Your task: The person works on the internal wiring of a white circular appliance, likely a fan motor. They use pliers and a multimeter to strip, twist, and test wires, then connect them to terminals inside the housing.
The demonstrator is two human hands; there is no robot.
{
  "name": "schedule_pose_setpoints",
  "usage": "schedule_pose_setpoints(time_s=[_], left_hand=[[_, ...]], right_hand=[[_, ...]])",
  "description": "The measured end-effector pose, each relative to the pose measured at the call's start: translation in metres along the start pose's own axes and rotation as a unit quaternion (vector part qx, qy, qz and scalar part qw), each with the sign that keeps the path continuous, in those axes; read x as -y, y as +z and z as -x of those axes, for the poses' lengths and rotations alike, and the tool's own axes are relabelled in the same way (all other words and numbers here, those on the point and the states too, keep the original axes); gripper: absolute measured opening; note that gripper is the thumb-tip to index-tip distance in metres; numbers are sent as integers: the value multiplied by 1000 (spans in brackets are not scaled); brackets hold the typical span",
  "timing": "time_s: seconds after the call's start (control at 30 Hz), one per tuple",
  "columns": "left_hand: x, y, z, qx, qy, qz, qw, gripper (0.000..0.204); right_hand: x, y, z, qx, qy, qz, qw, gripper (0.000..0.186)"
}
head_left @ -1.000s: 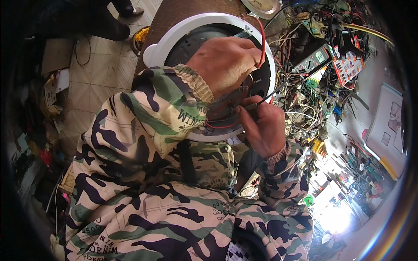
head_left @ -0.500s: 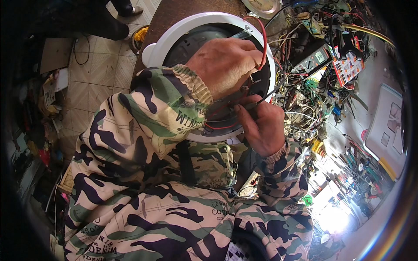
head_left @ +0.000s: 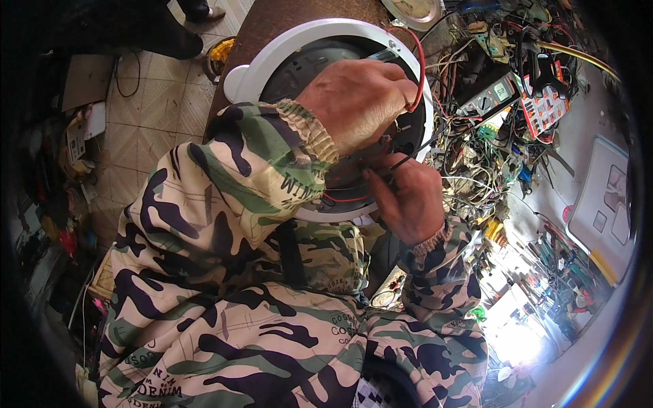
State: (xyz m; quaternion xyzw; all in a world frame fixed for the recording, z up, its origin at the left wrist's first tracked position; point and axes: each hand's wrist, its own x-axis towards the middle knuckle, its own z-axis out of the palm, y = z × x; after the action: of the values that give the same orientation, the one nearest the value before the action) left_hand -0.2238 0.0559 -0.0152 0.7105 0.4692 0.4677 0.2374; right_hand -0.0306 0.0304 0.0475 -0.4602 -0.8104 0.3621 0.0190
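A round appliance housing with a white rim [head_left: 255, 56] and a dark inside lies open under both hands. My left hand [head_left: 360, 102] is closed over its middle, holding a test probe from which a thick red lead [head_left: 419, 51] loops up; the fingertips are hidden behind the hand. Lower right, my right hand [head_left: 408, 197] pinches a second probe at the near right of the housing. Its black lead [head_left: 425, 145] runs off to the upper right. Below the left hand, a thin red wire [head_left: 347, 199] curves inside the housing.
Tangled wires and parts [head_left: 469, 153] heap up along the right. Among them lie a multimeter [head_left: 486, 100] and a red-and-white card [head_left: 544, 109]. A round metal-rimmed object [head_left: 413, 9] stands at the far edge of the brown table [head_left: 272, 20]. A person's leg [head_left: 160, 34] shows at far left.
The housing and both hands keep nearly the same arrangement. The right hand's fingers have shifted slightly, and the black lead now crosses over its index finger.
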Motion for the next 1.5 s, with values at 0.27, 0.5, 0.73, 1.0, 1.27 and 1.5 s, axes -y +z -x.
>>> schedule_pose_setpoints(time_s=[0.27,0.5,0.73,1.0,1.27,1.5], left_hand=[[0,-1,0,-2,-1,3,1000,17],[2,2,0,3,2,6,1000,17],[-1,-6,2,-10,7,-5,1000,14],[-1,-7,-2,24,-28,-3,999,17],[-9,-25,-12,-20,-24,-4,1000,11],[-23,-42,-12,-123,-169,255,944,31]], right_hand=[[6,-4,-4,19,-3,-6,1000,17],[1,1,-3,13,-2,37,999,13],[7,-4,-4,39,-14,67,997,14],[2,-1,7,-56,39,-94,993,13],[6,-9,55,-317,103,-351,875,12],[-51,12,91,-398,149,-437,792,30]])
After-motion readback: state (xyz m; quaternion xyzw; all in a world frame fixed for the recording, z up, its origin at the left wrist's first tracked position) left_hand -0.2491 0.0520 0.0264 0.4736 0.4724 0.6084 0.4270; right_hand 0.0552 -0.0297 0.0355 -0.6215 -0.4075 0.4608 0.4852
